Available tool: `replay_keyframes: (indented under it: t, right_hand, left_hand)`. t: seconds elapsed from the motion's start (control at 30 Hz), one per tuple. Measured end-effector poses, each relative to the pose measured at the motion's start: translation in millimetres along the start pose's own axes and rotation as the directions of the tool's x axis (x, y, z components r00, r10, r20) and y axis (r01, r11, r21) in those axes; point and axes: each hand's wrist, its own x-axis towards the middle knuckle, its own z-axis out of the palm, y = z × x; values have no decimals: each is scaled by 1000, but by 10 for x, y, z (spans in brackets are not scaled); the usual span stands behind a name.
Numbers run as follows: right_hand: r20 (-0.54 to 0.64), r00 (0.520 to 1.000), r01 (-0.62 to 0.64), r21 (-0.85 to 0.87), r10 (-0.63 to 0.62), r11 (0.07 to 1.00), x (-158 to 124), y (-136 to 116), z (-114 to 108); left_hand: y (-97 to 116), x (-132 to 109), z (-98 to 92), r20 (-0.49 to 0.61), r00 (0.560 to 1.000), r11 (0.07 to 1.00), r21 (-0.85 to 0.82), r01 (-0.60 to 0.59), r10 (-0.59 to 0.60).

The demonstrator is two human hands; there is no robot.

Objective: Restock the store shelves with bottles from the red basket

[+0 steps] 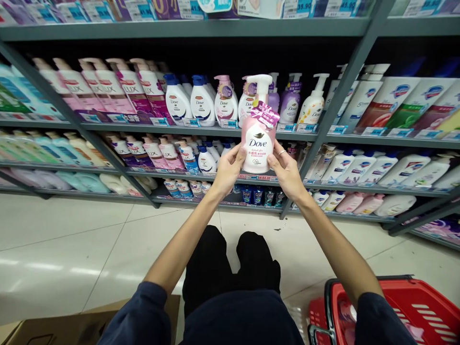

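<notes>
A pink and white Dove pump bottle (258,148) is held upright in front of the shelves, its label facing me. My left hand (230,167) grips its lower left side, thumb on the front. On the lower right side my right hand (286,168) is closed around it, a ring on one finger. A purple tag (264,115) hangs round the bottle's neck under the white pump head. The fingers behind the bottle are hidden. Behind it on the shelf stand more Dove pump bottles (225,103), partly covered by the held one.
Grey shelves (201,129) carry rows of Lux bottles (108,86) on the left and other wash bottles (381,103) on the right. A red shopping basket (402,292) with items inside stands on the floor at lower right. A cardboard box (68,326) lies at lower left.
</notes>
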Motion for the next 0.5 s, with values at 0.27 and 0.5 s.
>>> replay_keyframes:
  t: [0.27,0.5]
  right_hand:
    - [0,993,-120,124,121,985,-331,307,-5]
    - [37,943,-331,238,332,913,-957,995,38]
  left_hand:
    - [-369,-287,-98,11,990,989,-45,139,-139]
    - [-1109,-890,-242,-61,928,930,-44,364,-366]
